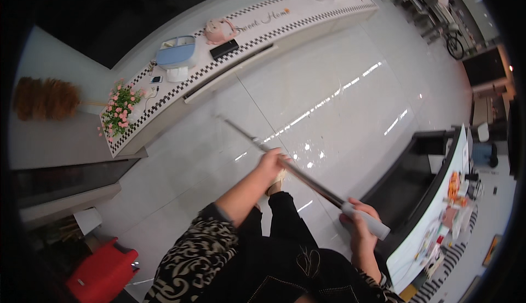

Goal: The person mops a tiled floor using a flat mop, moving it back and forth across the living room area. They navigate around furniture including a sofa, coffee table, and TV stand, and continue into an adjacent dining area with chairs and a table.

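One pole [312,183] is being held by both hands in front of the body, slanting from lower right to upper left over the pale floor [339,125]. Its shaft is being gripped partway along by the left hand [268,166], which is closing firmly around it. At the near end, the grey grip [379,226] is being clasped by the right hand [364,225], with fingers curling about it and the butt sticking out past them. Between the two hands, a bare length of shaft is being left uncovered. Beyond the left hand, the thinner stretch is being pointed toward the cabinet [312,8]; its far end is being blurred into the floor, and what is fixed there cannot be told.

On the cabinet, flowers [121,108], a blue box [176,56] and a pink bag [220,31] are being carried. Beside the right hand, a white worktop [404,254] is being covered along its far side by small items.
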Motion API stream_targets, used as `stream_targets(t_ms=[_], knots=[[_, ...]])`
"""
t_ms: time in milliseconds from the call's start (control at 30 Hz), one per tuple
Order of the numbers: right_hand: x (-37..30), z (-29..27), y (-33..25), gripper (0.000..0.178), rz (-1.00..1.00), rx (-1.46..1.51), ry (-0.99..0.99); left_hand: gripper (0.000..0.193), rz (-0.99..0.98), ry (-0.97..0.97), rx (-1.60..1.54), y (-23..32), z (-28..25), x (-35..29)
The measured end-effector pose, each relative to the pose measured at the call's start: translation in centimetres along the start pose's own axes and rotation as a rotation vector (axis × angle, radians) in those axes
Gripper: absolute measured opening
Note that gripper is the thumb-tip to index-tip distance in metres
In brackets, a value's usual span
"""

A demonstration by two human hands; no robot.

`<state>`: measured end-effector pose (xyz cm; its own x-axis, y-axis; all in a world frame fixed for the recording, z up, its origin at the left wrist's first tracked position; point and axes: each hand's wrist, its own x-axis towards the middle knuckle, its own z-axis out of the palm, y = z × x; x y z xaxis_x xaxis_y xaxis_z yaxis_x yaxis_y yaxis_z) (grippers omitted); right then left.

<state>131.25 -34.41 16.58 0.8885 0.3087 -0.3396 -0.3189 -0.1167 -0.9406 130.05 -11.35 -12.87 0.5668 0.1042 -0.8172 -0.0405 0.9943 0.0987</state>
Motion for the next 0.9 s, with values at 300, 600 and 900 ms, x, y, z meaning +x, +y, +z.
stream_targets(t_ms=[300,600,900], knots=[[-1.7,4.1,10.6,0.015,0.266,-0.066,-0.562,0.014,0.22,0.766,-0.056,0.8,-21.5,-5.9],[-0.3,-9.7,8.4,0.018,0.278,-0.032,-0.337,0.025,0.158,0.628,0.073,-12.8,-13.9,4.1],[3.9,-24.0,2.1,0.022,-0.15,-0.27,-0.148,0.006,0.116,0.189,-0.039,-23.9,10.5,8.4]])
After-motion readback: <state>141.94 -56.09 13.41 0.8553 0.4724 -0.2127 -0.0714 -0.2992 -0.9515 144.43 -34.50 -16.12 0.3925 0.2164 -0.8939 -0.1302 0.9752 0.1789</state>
